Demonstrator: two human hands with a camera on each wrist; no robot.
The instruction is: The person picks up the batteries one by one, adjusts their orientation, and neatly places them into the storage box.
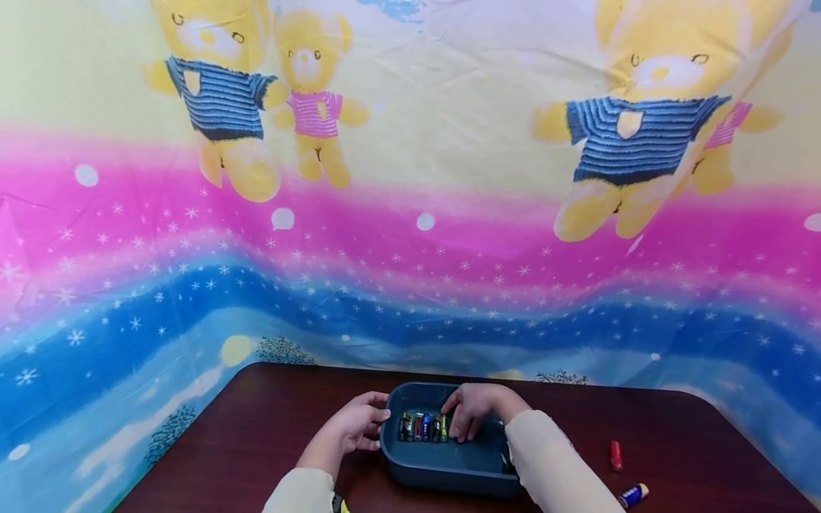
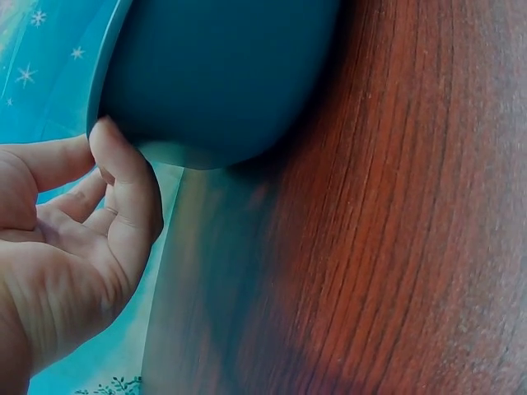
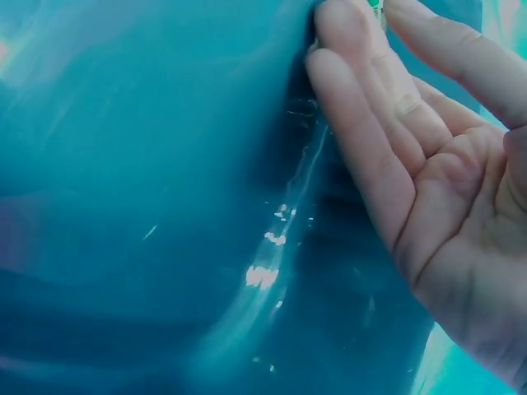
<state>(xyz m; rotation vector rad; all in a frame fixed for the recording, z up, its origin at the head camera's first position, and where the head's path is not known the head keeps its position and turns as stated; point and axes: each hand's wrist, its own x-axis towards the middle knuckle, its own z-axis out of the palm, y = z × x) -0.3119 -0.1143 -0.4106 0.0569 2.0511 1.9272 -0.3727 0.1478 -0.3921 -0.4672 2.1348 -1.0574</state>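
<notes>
A dark blue plastic bin (image 1: 462,479) stands on the table. Inside it several small batteries (image 1: 418,427) lie side by side in a row, in black, red, blue and yellow-green. My left hand (image 1: 358,424) grips the bin's left end, with the thumb at the rim in the left wrist view. Down in the bin, my right hand (image 1: 477,412) pinches the yellow-green battery (image 1: 444,429) at the row's right end between thumb and fingertips. The right wrist view shows only a sliver of green between them. Beneath the right forearm, part of the bin is hidden.
To the right of the bin, a red battery (image 1: 616,456) and a blue battery (image 1: 633,494) with a pale end lie on the dark wood table (image 1: 269,406). A printed bear curtain (image 1: 410,235) hangs along the table's back and sides.
</notes>
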